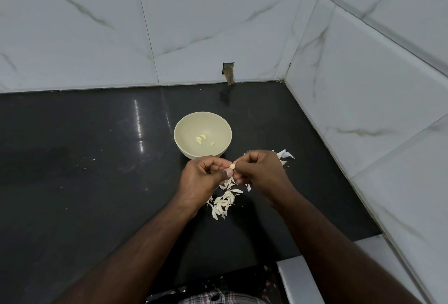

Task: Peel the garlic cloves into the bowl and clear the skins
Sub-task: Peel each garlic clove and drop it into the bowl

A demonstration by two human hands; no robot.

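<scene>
A garlic clove (pixel 232 166) is pinched between my left hand (pixel 202 180) and my right hand (pixel 260 175), just in front of the cream bowl (pixel 186 134). Several peeled cloves (pixel 201 139) lie in the bowl's bottom. Below my hands, a heap of unpeeled cloves and loose skins (pixel 224 200) lies on the black counter (pixel 97 158). More white skins (pixel 286 154) show past my right hand's knuckles.
White marble-look tiled walls (pixel 218 32) close the counter at the back and on the right, meeting in a corner. A small hole in the tile (pixel 228 72) sits behind the bowl. A pale ledge (pixel 298 279) lies at the counter's front right edge.
</scene>
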